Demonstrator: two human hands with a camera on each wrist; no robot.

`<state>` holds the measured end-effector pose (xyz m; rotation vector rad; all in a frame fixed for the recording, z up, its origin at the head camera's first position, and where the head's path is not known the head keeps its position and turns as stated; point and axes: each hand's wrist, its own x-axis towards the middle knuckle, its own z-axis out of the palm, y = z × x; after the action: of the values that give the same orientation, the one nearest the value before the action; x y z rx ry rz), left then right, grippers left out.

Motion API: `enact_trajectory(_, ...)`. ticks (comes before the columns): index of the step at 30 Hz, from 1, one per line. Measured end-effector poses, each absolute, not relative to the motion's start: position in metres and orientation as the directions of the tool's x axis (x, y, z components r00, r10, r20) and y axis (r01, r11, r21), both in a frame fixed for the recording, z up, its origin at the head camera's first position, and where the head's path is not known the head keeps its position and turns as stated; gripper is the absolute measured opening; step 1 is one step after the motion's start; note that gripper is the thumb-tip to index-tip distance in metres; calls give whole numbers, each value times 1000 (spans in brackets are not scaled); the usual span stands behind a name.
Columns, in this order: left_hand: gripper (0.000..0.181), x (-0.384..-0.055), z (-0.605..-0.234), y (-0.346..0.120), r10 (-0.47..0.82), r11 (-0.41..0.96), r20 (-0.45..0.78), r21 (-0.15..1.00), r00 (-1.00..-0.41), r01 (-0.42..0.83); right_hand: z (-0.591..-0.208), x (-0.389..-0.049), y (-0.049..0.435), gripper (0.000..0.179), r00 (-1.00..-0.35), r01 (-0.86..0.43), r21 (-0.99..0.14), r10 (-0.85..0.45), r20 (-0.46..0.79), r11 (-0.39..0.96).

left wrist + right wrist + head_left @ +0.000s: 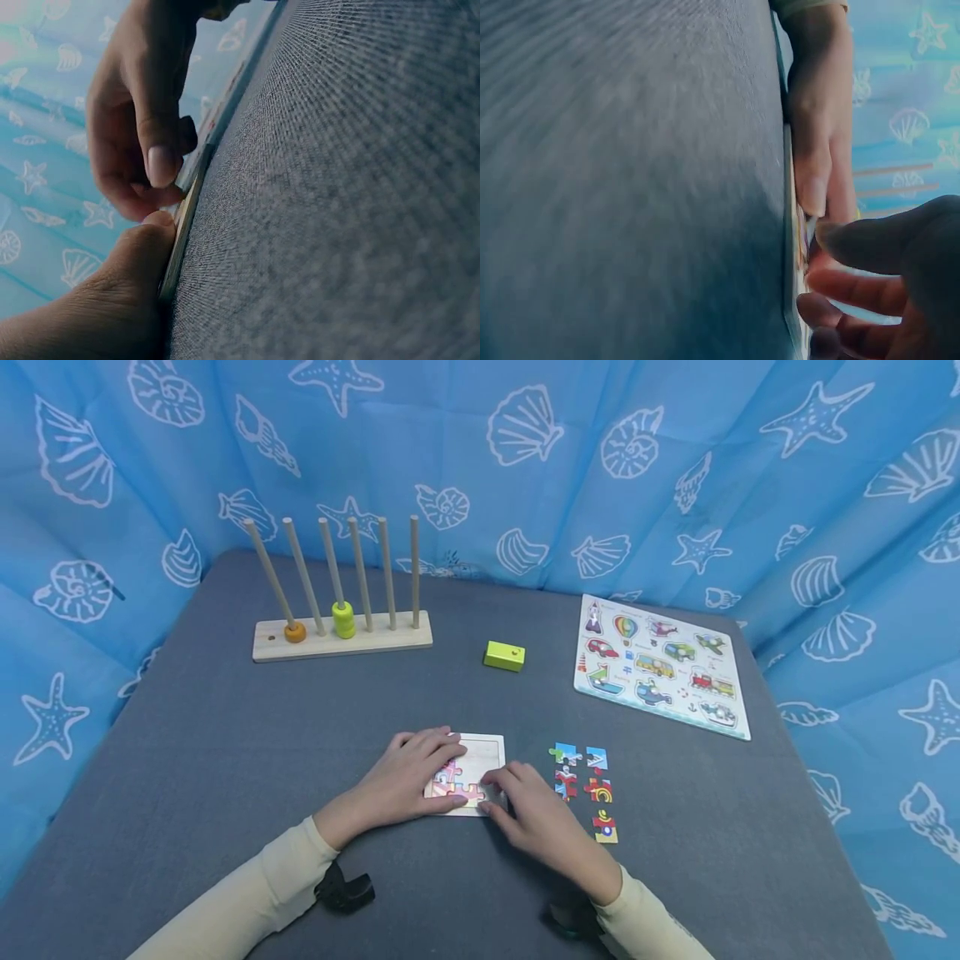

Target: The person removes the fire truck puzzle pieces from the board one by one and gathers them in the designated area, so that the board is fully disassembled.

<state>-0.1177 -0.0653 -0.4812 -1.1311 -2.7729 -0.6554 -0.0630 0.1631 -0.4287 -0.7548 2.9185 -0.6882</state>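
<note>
A small wooden puzzle tray (491, 739) lies on the table in the head view. Joined pink puzzle pieces (470, 792) fill part of its left and lower side. My left hand (408, 777) rests across the tray's left side, its fairly straight fingers near the top edge and its thumb (146, 244) along the bottom. At the lower right corner is my right hand (536, 814), fingers loosely bent and the tips close over the tray. In the right wrist view its thumb (866, 244) and fingers stand apart, and no piece shows between them.
Several loose puzzle pieces (602, 790) lie right of the tray. Farther back are a green block (504, 656), a peg stand (375, 639) with orange and green rings, and a vehicle picture board (637, 647). A blue curtain (465, 460) borders the table.
</note>
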Motion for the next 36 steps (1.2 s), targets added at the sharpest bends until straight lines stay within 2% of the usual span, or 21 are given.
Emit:
enact_trajectory(6, 60, -120, -480, -67, 671, 615, 203, 385, -713, 689, -434, -66, 152, 31, -890, -420, -444, -455, 31, 791)
enact_trajectory(11, 49, -129, -476, -79, 720, 543, 160, 476, -675, 692, -433, -66, 150, 30, -903, -393, -462, -429, 31, 795)
enact_trajectory(17, 51, -137, -474, -89, 763, 495, 111, 532, -636, 687, -431, -68, 148, 29, -904, -385, -472, -427, 21, 793)
enact_trajectory(23, 51, -137, -475, -88, 757, 497, 110, 542, -644, 677, -429, -67, 146, 30, -908, -356, -505, -419, -12, 786)
enact_trajectory(36, 53, -136, -473, -85, 748, 503, 103, 556, -655, 661, -430, -68, 145, 27, -911, -358, -534, -412, 20, 766)
